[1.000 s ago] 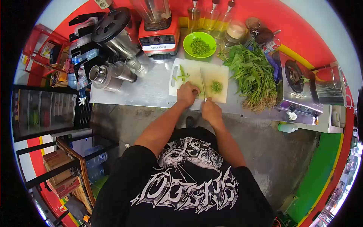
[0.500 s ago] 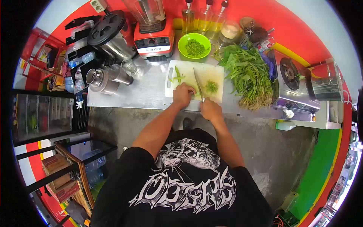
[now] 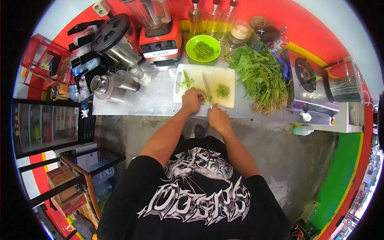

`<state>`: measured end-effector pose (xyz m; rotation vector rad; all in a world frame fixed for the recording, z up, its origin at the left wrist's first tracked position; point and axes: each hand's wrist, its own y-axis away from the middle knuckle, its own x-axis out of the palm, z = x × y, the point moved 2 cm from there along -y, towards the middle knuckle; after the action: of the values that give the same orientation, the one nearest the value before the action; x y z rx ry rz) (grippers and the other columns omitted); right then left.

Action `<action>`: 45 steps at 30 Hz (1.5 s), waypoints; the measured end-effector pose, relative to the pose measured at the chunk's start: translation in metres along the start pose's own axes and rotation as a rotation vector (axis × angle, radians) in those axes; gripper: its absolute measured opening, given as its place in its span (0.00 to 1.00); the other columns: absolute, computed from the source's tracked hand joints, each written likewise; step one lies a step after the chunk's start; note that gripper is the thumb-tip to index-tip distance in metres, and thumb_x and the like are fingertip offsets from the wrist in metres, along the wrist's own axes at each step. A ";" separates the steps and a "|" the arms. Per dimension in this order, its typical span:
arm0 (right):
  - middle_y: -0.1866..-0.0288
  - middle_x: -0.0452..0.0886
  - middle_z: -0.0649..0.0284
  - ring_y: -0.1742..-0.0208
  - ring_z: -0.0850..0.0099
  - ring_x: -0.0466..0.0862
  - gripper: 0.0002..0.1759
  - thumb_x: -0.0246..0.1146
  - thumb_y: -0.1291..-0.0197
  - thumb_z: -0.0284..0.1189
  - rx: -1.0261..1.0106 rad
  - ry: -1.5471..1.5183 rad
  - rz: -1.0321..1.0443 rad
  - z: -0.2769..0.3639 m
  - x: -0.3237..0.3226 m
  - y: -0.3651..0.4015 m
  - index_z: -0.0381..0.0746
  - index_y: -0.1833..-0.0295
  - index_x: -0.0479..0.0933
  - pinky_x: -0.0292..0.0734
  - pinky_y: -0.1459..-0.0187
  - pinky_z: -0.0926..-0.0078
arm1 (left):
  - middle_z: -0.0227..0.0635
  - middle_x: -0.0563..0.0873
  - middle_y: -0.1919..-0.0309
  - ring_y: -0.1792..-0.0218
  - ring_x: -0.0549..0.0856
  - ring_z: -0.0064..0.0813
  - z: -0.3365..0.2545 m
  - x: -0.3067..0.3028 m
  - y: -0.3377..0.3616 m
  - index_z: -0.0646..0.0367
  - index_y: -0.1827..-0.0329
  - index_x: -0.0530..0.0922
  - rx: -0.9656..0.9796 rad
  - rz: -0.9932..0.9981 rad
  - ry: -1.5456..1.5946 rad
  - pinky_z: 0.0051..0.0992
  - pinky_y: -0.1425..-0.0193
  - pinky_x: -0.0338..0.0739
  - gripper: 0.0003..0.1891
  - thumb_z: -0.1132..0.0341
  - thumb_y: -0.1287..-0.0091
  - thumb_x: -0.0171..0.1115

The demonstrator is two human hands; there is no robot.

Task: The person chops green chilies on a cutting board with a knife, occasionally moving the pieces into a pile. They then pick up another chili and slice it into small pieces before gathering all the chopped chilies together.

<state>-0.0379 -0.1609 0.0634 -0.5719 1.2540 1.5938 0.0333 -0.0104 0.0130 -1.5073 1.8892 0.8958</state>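
My right hand (image 3: 219, 119) is closed round the handle of a kitchen knife (image 3: 206, 85), whose blade points away from me over the white cutting board (image 3: 229, 76). Just left of the blade, my left hand (image 3: 193, 100) rests on the board's near part with its fingers curled; what they press on is mostly hidden. Finely chopped greens (image 3: 223, 91) lie in a small heap right of the knife. Several long green vegetable pieces (image 3: 186, 79) lie at the board's left side. Beyond the board, a lime-green bowl (image 3: 189, 41) contains more chopped greens (image 3: 204, 50).
A large bunch of leafy greens (image 3: 260, 74) with roots lies right of the board, beside a gas stove (image 3: 294, 84). A red blender (image 3: 161, 45) and oil bottles (image 3: 213, 22) stand at the back. Metal shakers (image 3: 105, 90) stand left on the steel table (image 3: 152, 102).
My right hand and the knife have shifted slightly left, bringing the blade closer to my left hand. My left hand stays nearly in place. The whole view has moved a little.
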 end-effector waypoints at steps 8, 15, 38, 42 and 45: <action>0.51 0.86 0.39 0.49 0.41 0.87 0.24 0.54 0.26 0.43 -0.037 -0.011 -0.004 0.000 0.005 -0.008 0.30 0.43 0.75 0.80 0.45 0.44 | 0.34 0.84 0.49 0.48 0.85 0.42 0.003 0.002 -0.011 0.33 0.65 0.90 -0.110 0.108 -0.058 0.46 0.47 0.81 0.06 0.62 0.34 0.68; 0.53 0.86 0.38 0.50 0.40 0.87 0.23 0.54 0.26 0.42 -0.064 -0.003 -0.037 0.002 0.002 -0.004 0.29 0.46 0.75 0.80 0.45 0.43 | 0.39 0.84 0.57 0.54 0.87 0.42 -0.002 0.000 -0.005 0.41 0.63 0.90 -0.025 0.015 -0.052 0.40 0.50 0.83 0.04 0.65 0.36 0.71; 0.53 0.86 0.40 0.52 0.42 0.88 0.17 0.56 0.30 0.34 -0.025 -0.061 -0.065 0.004 0.025 -0.012 0.30 0.47 0.77 0.81 0.48 0.45 | 0.38 0.84 0.51 0.48 0.86 0.44 0.002 -0.001 -0.007 0.34 0.65 0.90 -0.080 0.090 -0.036 0.47 0.47 0.81 0.06 0.63 0.35 0.70; 0.53 0.87 0.41 0.51 0.42 0.88 0.17 0.57 0.31 0.33 -0.093 -0.029 -0.061 0.002 0.019 -0.022 0.30 0.47 0.77 0.81 0.47 0.46 | 0.38 0.84 0.52 0.49 0.86 0.44 -0.004 -0.001 -0.004 0.34 0.65 0.90 -0.068 0.064 -0.046 0.45 0.48 0.82 0.05 0.62 0.34 0.70; 0.53 0.86 0.40 0.50 0.41 0.88 0.20 0.57 0.29 0.38 -0.131 0.000 -0.042 0.005 0.017 -0.024 0.30 0.45 0.77 0.81 0.46 0.46 | 0.37 0.84 0.51 0.47 0.86 0.44 -0.004 -0.004 -0.005 0.34 0.63 0.90 -0.068 0.079 -0.056 0.46 0.48 0.82 0.05 0.62 0.34 0.69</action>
<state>-0.0222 -0.1495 0.0404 -0.6756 1.1361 1.6485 0.0390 -0.0121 0.0175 -1.4400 1.9063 1.0373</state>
